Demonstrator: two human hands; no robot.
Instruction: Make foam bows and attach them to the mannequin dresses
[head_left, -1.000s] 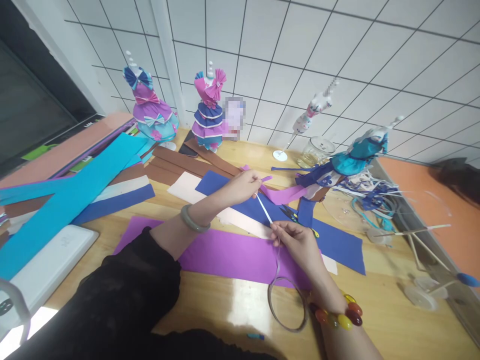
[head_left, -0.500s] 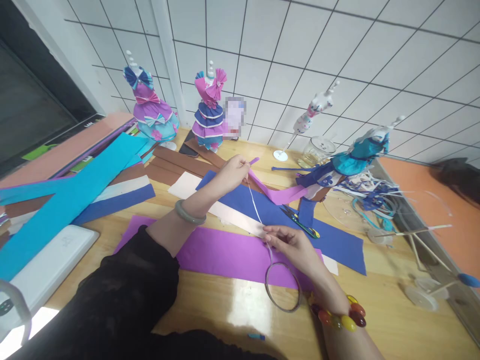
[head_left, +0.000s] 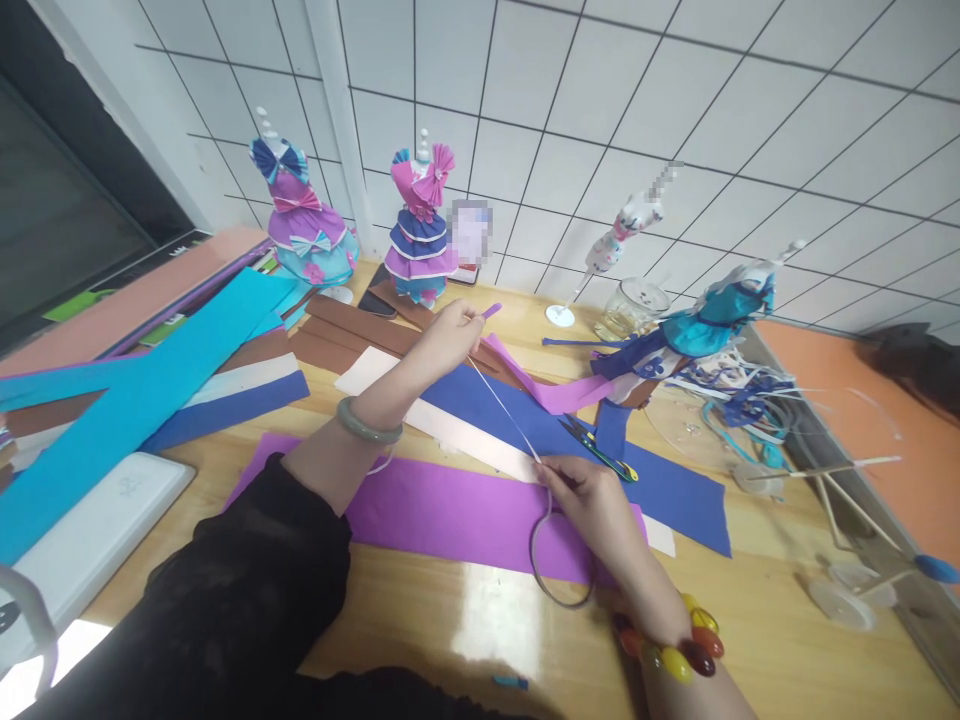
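Observation:
A narrow white strand of tape [head_left: 507, 411] is stretched taut between my hands. It runs to a thin ring-shaped roll of tape [head_left: 534, 562] hanging below my right hand. My left hand [head_left: 454, 332] is closed in a pinch at the strand's far end. The tip of a purple strip [head_left: 551, 398] sticks out past those fingertips; the strip trails right to a tilted doll dress form in a teal and blue dress [head_left: 701, 322]. My right hand [head_left: 592, 505] pinches the strand just above the roll, over a wide purple fabric piece [head_left: 442, 510].
Green-handled scissors [head_left: 600, 450] lie on a blue fabric piece [head_left: 682, 500]. Two dressed doll forms [head_left: 311, 225] and a bare one [head_left: 607, 245] stand by the tiled wall, near a glass jar [head_left: 632, 305]. Teal fabric [head_left: 142, 420] and a white device [head_left: 112, 540] are at left.
My left hand has moved left and slightly up, lengthening the white strand between my hands. My right hand has shifted slightly right, and the roll has turned beneath it.

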